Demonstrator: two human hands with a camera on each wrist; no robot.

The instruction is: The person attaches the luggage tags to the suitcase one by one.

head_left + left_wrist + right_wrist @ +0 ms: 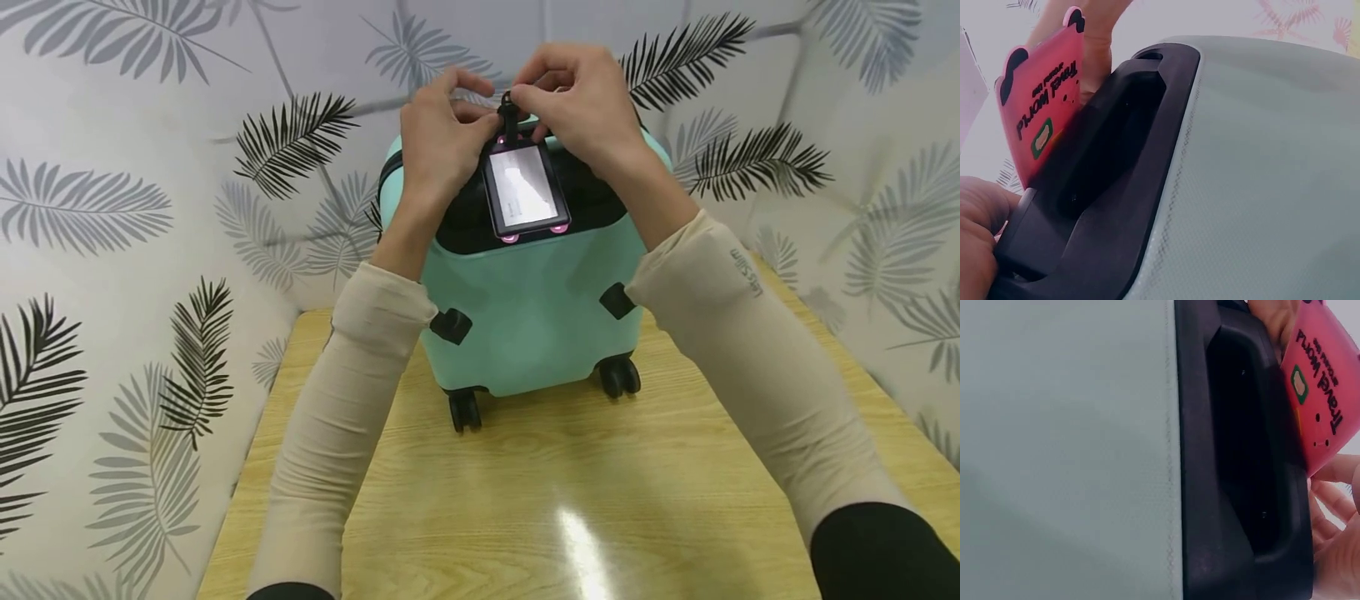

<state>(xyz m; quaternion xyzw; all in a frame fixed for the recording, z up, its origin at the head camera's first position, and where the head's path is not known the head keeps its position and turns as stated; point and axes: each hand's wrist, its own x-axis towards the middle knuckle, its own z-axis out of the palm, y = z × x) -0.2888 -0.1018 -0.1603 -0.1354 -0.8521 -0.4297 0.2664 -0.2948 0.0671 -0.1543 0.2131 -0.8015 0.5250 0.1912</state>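
Note:
A luggage tag [528,190] hangs against the black handle panel of a mint-green suitcase [525,308]. In the head view its dark-framed window with a white card faces me. The left wrist view shows its pink back [1041,103], lettered "Travel World"; the pink back [1322,387] appears in the right wrist view too. My right hand [581,104] pinches the top of the tag's black strap [511,125] between thumb and fingers. From the other side, my left hand [442,137] pinches the strap slightly lower. Fingers partly hide the carry handle [1291,462].
The suitcase stands on its black wheels [619,377] on a wood-grain table [480,500]. Leaf-patterned covering [135,208] rises behind and to the sides. Black corner pieces [452,326] project from the suitcase front near both forearms.

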